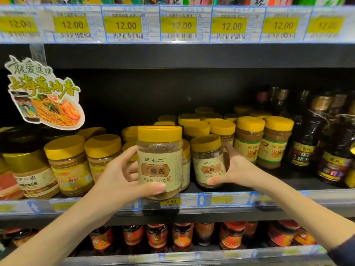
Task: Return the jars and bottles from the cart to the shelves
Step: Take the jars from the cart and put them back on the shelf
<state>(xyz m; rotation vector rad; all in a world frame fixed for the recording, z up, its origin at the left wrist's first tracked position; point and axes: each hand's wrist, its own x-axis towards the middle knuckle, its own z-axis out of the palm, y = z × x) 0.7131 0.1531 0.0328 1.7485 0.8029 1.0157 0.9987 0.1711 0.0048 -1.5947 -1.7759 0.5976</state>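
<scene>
1. Far to the upper left of the left hand (123,175) hangs a cut-out sign (44,93). It reads 上海葱油香 over a picture of noodles and shrimp, and the smaller line on top is hard to read.
2. Just left of that hand, the front row has one gold-lidded jar (25,166) and two yellow-lidded jars (67,166). Their labels are too blurred to read, and the nearer one is partly hidden by the fingers.
3. The left hand grasps a sesame jar (160,162), with the thumb across the foot of the label and the fingers behind. The jar is upright in front of the shelf (299,179), not yet on it. Its label reads 田不二, 芝麻酱, 净含量 300克.
4. Right under that jar, a price tag (171,202) reads 8.50.
5. The right hand (236,169) grasps a second jar (208,162) with the same label, thumb low on the front and fingers round its right side. It is at the shelf's front edge, but I cannot tell whether it rests there.
6. Just right of this hand are two green-edged jars (249,143) whose red characters are unclear.
7. Further right, the dark bottles (307,139) have gold caps and blurred labels, and the frame cuts them off.
8. Above both hands are seven yellow tags (126,25), each reading 12.00. The outer ones are smeared.
9. Below the hands, the red-labelled jars (156,237) are unreadable.
</scene>
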